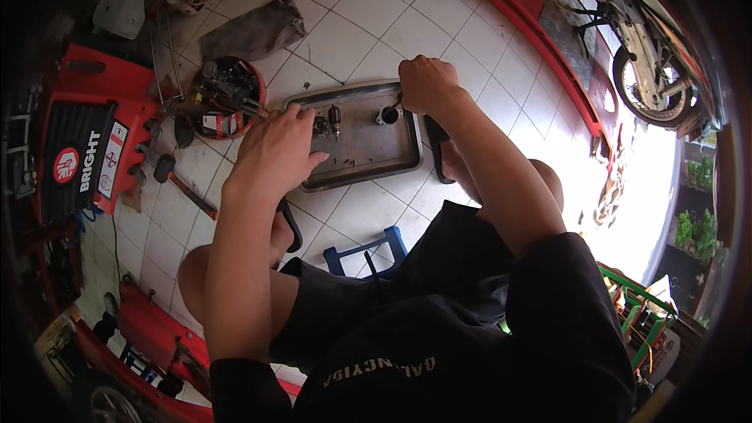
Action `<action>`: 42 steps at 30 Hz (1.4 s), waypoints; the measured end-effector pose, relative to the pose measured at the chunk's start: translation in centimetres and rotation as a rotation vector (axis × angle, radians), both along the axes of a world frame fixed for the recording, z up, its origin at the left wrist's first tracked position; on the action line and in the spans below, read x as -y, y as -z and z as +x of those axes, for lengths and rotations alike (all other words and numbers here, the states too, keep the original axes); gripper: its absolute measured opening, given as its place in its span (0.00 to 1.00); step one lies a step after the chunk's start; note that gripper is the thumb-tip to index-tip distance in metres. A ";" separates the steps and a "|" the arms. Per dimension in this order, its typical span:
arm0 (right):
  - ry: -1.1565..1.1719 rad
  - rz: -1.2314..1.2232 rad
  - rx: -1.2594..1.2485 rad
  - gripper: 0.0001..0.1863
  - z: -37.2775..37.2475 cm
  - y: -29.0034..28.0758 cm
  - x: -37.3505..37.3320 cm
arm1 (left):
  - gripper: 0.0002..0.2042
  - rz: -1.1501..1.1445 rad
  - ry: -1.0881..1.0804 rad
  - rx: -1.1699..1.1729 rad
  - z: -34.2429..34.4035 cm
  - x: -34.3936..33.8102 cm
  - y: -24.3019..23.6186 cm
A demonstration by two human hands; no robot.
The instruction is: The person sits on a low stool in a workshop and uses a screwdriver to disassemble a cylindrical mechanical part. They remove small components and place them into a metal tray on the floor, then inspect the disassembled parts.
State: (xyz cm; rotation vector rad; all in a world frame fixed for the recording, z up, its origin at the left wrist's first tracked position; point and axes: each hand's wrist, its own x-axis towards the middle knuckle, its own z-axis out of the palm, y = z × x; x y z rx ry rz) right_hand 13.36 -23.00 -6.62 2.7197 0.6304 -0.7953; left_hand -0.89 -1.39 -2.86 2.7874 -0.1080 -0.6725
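Note:
A shallow metal tray lies on the floor in front of me. In it are a small motor armature, a round dark part, a short cylindrical housing with a dark bore, and several small screws. My left hand is over the tray's left rim beside the round part, back up, its thumb apart from the fingers. My right hand is closed in a fist above the far right corner, next to the housing. Whatever its fingers hold is hidden; a dark bit shows beneath them.
A red tub of metal parts stands left of the tray. A hammer lies nearer. A dirty cloth-like slab lies beyond. A blue low stool is between my legs. A motorcycle stands far right, a red cabinet left.

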 end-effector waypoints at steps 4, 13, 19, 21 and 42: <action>-0.013 0.010 0.019 0.13 0.1 0.5 0.2 | 0.32 -0.005 -0.004 -0.008 0.0 -0.1 0.1; -0.023 0.038 0.047 0.16 0.3 1.1 0.8 | 0.32 -0.004 -0.007 -0.013 0.0 0.0 0.0; -0.031 0.031 0.041 0.16 0.5 1.4 1.3 | 0.32 0.002 0.001 -0.038 0.3 0.2 -0.2; -0.028 0.040 0.040 0.16 0.5 1.4 1.3 | 0.32 0.002 0.000 -0.033 0.3 0.3 -0.3; -0.012 -0.019 0.044 0.10 0.5 1.7 1.7 | 0.32 0.017 0.001 -0.025 0.2 0.5 -0.2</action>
